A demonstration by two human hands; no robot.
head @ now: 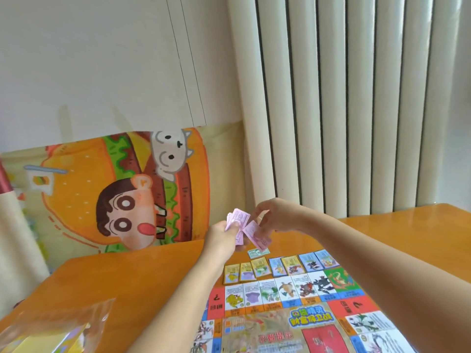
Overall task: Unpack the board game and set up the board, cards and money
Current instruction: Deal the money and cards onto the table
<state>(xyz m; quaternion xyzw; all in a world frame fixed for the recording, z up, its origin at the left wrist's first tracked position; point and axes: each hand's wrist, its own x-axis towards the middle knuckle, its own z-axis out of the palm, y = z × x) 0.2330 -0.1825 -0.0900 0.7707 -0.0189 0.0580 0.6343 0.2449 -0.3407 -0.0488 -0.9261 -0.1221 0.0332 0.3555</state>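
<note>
Pink money: a wad of pink notes (238, 217) sits in your left grip (221, 236), thumb and fingers curled round its lower end, raised above the table (140, 276) beyond the board.
Loose note: your right grip (274, 215) pinches one pink note (256, 234) by its upper end, touching or just beside the wad.
Green note (257, 254): flat on the table, under your hands.
Cards (280, 267): a face-up row, yellow and blue, along the board's far edge.
Board (293, 314): spread flat at lower right, partly under your right forearm.
Plastic bag (58, 324): clear, crumpled, on the near left corner.
Behind: a cartoon burger cloth (122, 189) past the table; a cream curtain (356, 98) at right.
</note>
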